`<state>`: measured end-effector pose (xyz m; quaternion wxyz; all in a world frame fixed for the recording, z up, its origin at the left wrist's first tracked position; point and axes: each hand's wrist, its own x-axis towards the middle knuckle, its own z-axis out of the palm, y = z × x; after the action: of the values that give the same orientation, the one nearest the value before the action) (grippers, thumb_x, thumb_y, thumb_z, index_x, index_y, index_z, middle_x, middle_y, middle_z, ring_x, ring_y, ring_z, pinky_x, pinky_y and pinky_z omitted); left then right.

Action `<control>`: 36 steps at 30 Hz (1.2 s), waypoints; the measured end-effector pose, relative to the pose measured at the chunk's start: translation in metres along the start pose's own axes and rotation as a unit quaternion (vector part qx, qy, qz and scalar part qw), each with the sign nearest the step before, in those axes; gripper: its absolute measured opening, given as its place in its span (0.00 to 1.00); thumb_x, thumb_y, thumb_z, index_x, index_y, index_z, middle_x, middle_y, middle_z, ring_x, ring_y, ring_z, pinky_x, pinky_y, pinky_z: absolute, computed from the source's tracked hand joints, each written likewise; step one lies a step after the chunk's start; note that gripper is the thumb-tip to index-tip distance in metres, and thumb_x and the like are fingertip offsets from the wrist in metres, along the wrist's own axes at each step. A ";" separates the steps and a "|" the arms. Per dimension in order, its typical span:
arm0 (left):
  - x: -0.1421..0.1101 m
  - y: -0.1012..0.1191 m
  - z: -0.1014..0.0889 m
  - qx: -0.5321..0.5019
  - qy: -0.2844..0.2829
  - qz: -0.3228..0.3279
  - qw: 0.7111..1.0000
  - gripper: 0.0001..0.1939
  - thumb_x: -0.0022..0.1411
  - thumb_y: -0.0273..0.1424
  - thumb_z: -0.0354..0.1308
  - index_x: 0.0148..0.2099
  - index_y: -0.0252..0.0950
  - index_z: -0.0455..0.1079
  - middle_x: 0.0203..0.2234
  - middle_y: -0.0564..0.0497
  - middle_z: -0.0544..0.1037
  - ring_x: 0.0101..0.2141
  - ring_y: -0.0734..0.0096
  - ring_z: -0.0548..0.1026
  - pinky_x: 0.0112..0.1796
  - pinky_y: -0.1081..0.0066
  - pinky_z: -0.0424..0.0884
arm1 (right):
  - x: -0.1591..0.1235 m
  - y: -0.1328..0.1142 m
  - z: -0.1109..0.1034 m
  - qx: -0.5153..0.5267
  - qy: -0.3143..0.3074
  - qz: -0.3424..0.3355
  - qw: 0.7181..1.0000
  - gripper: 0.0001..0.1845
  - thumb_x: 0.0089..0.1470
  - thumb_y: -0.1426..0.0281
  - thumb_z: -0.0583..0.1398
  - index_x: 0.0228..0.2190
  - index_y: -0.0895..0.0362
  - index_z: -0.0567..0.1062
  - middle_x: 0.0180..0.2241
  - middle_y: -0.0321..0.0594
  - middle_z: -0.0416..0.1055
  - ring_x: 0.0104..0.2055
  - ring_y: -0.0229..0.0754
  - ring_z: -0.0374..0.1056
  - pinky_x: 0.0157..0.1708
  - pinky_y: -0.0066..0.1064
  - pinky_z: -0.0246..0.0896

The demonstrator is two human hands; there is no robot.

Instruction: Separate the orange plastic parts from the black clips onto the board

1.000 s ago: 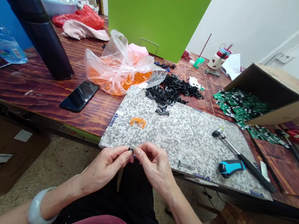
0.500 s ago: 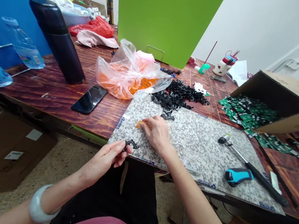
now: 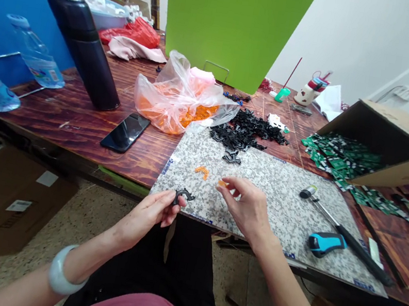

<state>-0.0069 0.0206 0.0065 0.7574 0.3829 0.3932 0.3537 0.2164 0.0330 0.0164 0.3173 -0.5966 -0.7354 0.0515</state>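
In my left hand [image 3: 153, 212] a curved black plastic part [image 3: 184, 194] is pinched between thumb and fingers, just over the near edge of the speckled board [image 3: 274, 180]. My right hand [image 3: 248, 207] is closed in a pinch above the board, gripping a small orange plastic piece [image 3: 222, 183] that the fingers partly cover. Between the hands and a little farther off, curved orange plastic pieces [image 3: 202, 172] lie on the board. Beyond them are a few black parts [image 3: 232, 156] and a heap of black plastic parts [image 3: 247, 129].
A clear bag of orange pieces [image 3: 181, 105] sits behind the board's left corner, near a phone [image 3: 125, 132] and a dark flask [image 3: 84, 52]. To the right lie a mallet [image 3: 347, 237], a blue-black handle [image 3: 326, 244] and a tipped carton [image 3: 402, 144] spilling green boards.
My right hand has moved right, away from the orange pieces on the board, with a small orange piece in its fingers. The left hand still holds the black part.
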 end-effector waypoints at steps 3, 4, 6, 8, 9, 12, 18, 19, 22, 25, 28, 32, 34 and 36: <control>0.001 -0.002 0.000 -0.009 0.000 -0.001 1.000 0.15 0.60 0.41 0.56 0.36 0.32 0.72 0.24 0.54 0.66 0.24 0.77 0.63 0.25 0.76 0.57 | -0.014 0.006 0.001 -0.044 -0.028 -0.004 0.999 0.10 0.54 0.64 0.60 0.36 0.57 0.74 0.30 0.41 0.73 0.33 0.43 0.69 0.34 0.32 0.60; 0.001 -0.002 0.000 -0.011 -0.002 -0.002 1.000 0.15 0.60 0.41 0.56 0.36 0.32 0.72 0.24 0.54 0.66 0.24 0.77 0.63 0.25 0.76 0.57 | -0.017 0.006 0.002 -0.043 -0.038 -0.003 0.998 0.11 0.54 0.63 0.60 0.36 0.57 0.74 0.30 0.41 0.73 0.33 0.43 0.69 0.33 0.31 0.60; 0.002 -0.004 0.000 -0.010 -0.006 -0.003 1.000 0.16 0.61 0.41 0.56 0.37 0.32 0.72 0.25 0.54 0.66 0.25 0.77 0.63 0.25 0.76 0.57 | -0.020 0.006 0.005 -0.022 -0.055 0.004 0.998 0.13 0.53 0.61 0.61 0.36 0.56 0.74 0.30 0.40 0.73 0.31 0.42 0.69 0.31 0.30 0.60; 0.002 -0.005 -0.001 -0.007 -0.007 -0.003 1.000 0.16 0.61 0.42 0.55 0.37 0.32 0.72 0.25 0.54 0.66 0.25 0.77 0.63 0.25 0.76 0.57 | -0.020 0.007 0.004 0.002 -0.055 0.018 0.998 0.12 0.55 0.61 0.59 0.36 0.56 0.74 0.31 0.40 0.73 0.29 0.40 0.68 0.31 0.29 0.60; 0.001 -0.005 -0.001 -0.004 -0.007 -0.003 1.000 0.16 0.61 0.42 0.55 0.38 0.32 0.72 0.25 0.54 0.66 0.25 0.77 0.63 0.25 0.76 0.57 | -0.019 0.009 0.003 0.006 -0.049 0.024 0.998 0.11 0.57 0.62 0.58 0.36 0.56 0.74 0.31 0.40 0.74 0.29 0.40 0.69 0.32 0.29 0.60; 0.001 -0.004 -0.001 0.012 -0.006 -0.005 1.000 0.17 0.62 0.43 0.54 0.38 0.32 0.72 0.24 0.54 0.66 0.25 0.78 0.62 0.25 0.76 0.57 | -0.016 0.016 -0.005 -0.028 -0.054 0.035 0.998 0.10 0.59 0.68 0.55 0.37 0.55 0.75 0.35 0.42 0.74 0.35 0.42 0.69 0.36 0.31 0.60; 0.001 -0.002 0.004 0.061 -0.015 0.006 0.998 0.15 0.60 0.41 0.56 0.37 0.32 0.71 0.24 0.55 0.65 0.24 0.77 0.63 0.24 0.75 0.57 | -0.009 0.022 -0.011 -0.060 -0.150 -0.009 0.987 0.10 0.59 0.70 0.56 0.41 0.53 0.76 0.38 0.43 0.71 0.42 0.43 0.67 0.41 0.32 0.60; 0.000 -0.002 0.005 0.070 -0.018 0.008 0.997 0.15 0.60 0.41 0.56 0.37 0.32 0.71 0.24 0.54 0.66 0.24 0.76 0.63 0.25 0.75 0.57 | -0.008 0.021 -0.010 -0.056 -0.163 -0.012 0.985 0.10 0.58 0.71 0.56 0.40 0.54 0.76 0.37 0.43 0.71 0.41 0.43 0.67 0.41 0.31 0.60; 0.000 -0.002 0.007 0.100 -0.022 0.018 0.995 0.15 0.62 0.41 0.54 0.38 0.33 0.71 0.25 0.54 0.66 0.25 0.76 0.63 0.26 0.75 0.59 | -0.007 0.021 -0.010 -0.034 -0.174 0.006 0.984 0.08 0.58 0.70 0.57 0.34 0.55 0.76 0.34 0.41 0.71 0.37 0.41 0.67 0.38 0.30 0.60; -0.002 -0.002 0.009 0.129 -0.017 0.036 0.991 0.16 0.62 0.41 0.52 0.38 0.33 0.71 0.24 0.54 0.66 0.25 0.75 0.64 0.26 0.75 0.59 | -0.012 0.014 -0.014 0.035 -0.132 0.039 0.990 0.07 0.57 0.69 0.57 0.31 0.56 0.75 0.30 0.38 0.72 0.31 0.39 0.66 0.33 0.29 0.59; -0.001 -0.004 0.010 0.142 -0.015 0.052 0.988 0.16 0.62 0.42 0.52 0.38 0.33 0.71 0.25 0.54 0.67 0.25 0.74 0.64 0.26 0.74 0.60 | -0.022 -0.007 -0.019 0.146 -0.062 0.080 0.984 0.08 0.57 0.67 0.57 0.33 0.57 0.75 0.28 0.38 0.72 0.27 0.37 0.65 0.29 0.28 0.60; 0.000 -0.009 0.013 0.153 -0.037 0.077 0.984 0.15 0.65 0.41 0.49 0.37 0.34 0.69 0.25 0.54 0.68 0.26 0.74 0.64 0.27 0.74 0.61 | -0.036 -0.044 -0.014 0.225 0.014 0.073 0.971 0.05 0.56 0.69 0.58 0.33 0.56 0.74 0.33 0.40 0.74 0.34 0.39 0.68 0.33 0.29 0.63; 0.000 -0.011 0.015 0.163 -0.049 0.093 0.981 0.15 0.66 0.39 0.47 0.36 0.34 0.68 0.26 0.54 0.68 0.26 0.74 0.64 0.27 0.74 0.61 | -0.040 -0.055 -0.008 0.240 0.034 0.066 0.968 0.05 0.55 0.70 0.58 0.33 0.56 0.74 0.36 0.41 0.74 0.39 0.41 0.69 0.36 0.30 0.65; -0.001 -0.012 0.017 0.171 -0.060 0.105 0.978 0.15 0.67 0.38 0.46 0.34 0.34 0.67 0.25 0.53 0.67 0.26 0.73 0.64 0.28 0.73 0.62 | -0.043 -0.059 -0.002 0.251 0.047 0.071 0.964 0.05 0.55 0.71 0.58 0.34 0.55 0.74 0.38 0.42 0.74 0.41 0.42 0.70 0.37 0.32 0.66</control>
<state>0.0101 0.0096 0.0035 0.6616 0.5663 0.3596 0.3351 0.1711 -0.0233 0.0274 0.4867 -0.5502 -0.6388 0.2287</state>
